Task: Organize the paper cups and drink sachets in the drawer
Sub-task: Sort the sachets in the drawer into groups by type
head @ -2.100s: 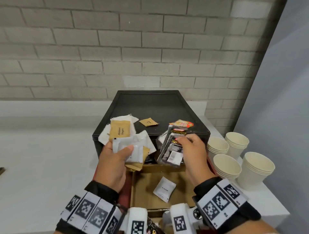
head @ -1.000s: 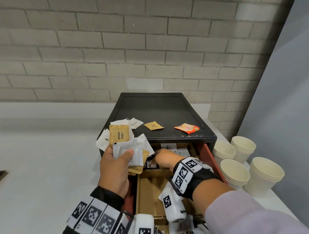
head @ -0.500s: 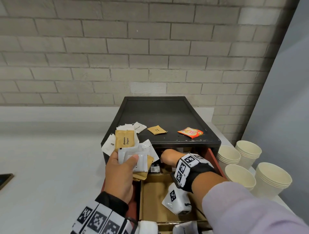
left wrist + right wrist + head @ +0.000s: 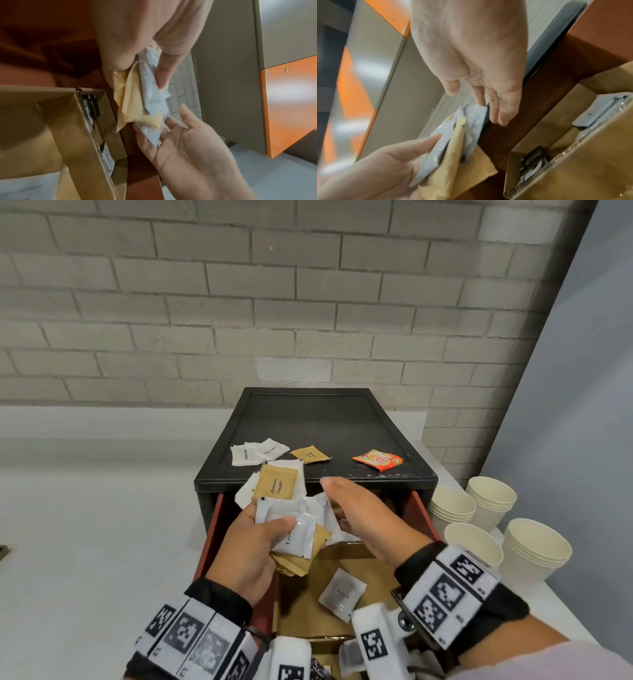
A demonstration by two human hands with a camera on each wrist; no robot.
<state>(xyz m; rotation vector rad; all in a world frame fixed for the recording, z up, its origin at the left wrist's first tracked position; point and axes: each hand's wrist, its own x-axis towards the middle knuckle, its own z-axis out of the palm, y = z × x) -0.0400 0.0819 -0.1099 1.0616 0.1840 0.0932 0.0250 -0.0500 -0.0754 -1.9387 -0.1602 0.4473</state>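
Note:
My left hand grips a fanned bunch of white and brown sachets above the open red-walled drawer; its thumb presses on the top white one. My right hand is beside the bunch with fingers straight, touching the white sachets on its right side. The left wrist view shows the bunch of sachets and the right hand open under a white sachet. One white sachet lies in a cardboard compartment. Stacks of paper cups stand to the right.
On the black cabinet top lie two white sachets, a brown sachet and an orange one. Dark sachets fill a back compartment. A brick wall stands behind; a grey wall lies close on the right.
My right hand put the dark sachets into the back of the drawer, came out holding nothing and now touches the bunch in my left hand. The left hand stayed in place.

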